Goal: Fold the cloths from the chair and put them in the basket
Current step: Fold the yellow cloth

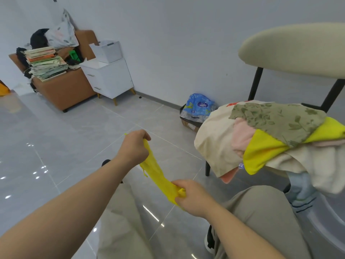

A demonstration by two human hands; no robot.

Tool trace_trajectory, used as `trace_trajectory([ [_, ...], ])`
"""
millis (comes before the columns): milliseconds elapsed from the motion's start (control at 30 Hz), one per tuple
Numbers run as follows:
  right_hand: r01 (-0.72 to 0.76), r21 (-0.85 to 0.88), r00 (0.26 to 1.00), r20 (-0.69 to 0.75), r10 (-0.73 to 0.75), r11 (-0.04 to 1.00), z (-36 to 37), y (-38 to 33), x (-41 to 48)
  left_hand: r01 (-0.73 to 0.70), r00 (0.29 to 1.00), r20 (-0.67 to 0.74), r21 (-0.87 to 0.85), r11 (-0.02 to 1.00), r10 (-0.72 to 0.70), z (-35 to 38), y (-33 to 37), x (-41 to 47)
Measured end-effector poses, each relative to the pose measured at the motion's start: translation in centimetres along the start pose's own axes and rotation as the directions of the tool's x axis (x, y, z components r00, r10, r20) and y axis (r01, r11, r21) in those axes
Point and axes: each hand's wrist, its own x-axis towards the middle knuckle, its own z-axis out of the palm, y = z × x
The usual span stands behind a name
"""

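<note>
A bunched yellow cloth (155, 171) stretches between my two hands above the floor. My left hand (133, 147) grips its upper end. Its lower end is held in the curled fingers of my right hand (192, 197), above my knees. To the right stands the chair (291, 47) with a cream backrest and black legs. A heap of cloths (270, 139) covers its seat: cream, pink, a green flowered one, another yellow one and white ones. No basket is in view.
A cardboard box with a blue plastic packet (198, 105) sits on the floor by the wall, left of the chair. Further back stand a white drawer cabinet (110, 79) and a brown sofa (65, 90) stacked with papers and bags. Glossy grey tiles cover the floor.
</note>
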Motion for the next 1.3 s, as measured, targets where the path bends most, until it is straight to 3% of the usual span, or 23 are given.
trace_trajectory([
  [67,0.073,-0.101,0.996,0.062,-0.067,0.992,0.1,-0.3,-0.3,-0.029,0.998,0.059,0.013,0.999,0.028,0.2,0.3,-0.3],
  [167,0.110,-0.043,0.991,0.085,-0.106,0.993,-0.1,-0.7,-1.0,-0.121,0.981,0.157,0.043,0.992,0.113,0.5,0.9,-1.4],
  [400,0.101,0.261,0.971,-0.236,-0.038,0.960,-1.2,-0.9,-1.2,-0.367,0.882,0.358,0.116,0.923,0.306,1.6,1.9,-4.6],
  [567,0.094,0.484,0.944,-0.321,0.077,0.870,-1.6,-0.8,-0.8,-0.502,0.797,0.458,0.139,0.854,0.394,2.7,2.1,-6.3],
  [833,0.120,0.566,0.930,-0.352,0.107,0.816,-1.3,-0.6,-0.3,-0.562,0.791,0.372,0.127,0.818,0.486,3.6,2.1,-6.3],
  [1000,0.042,0.432,0.967,-0.243,0.072,0.901,-0.4,-0.3,-0.1,-0.535,0.830,0.202,0.028,0.844,0.519,2.6,1.5,-5.4],
  [1167,0.028,0.437,0.990,-0.137,0.036,0.899,-0.2,-0.5,0.1,-0.494,0.852,0.141,-0.107,0.863,0.505,0.6,2.4,-5.6],
  [1300,0.035,0.452,0.990,-0.135,0.030,0.891,-0.2,-0.5,0.3,-0.418,0.893,0.130,-0.116,0.901,0.431,0.1,2.8,-5.8],
])
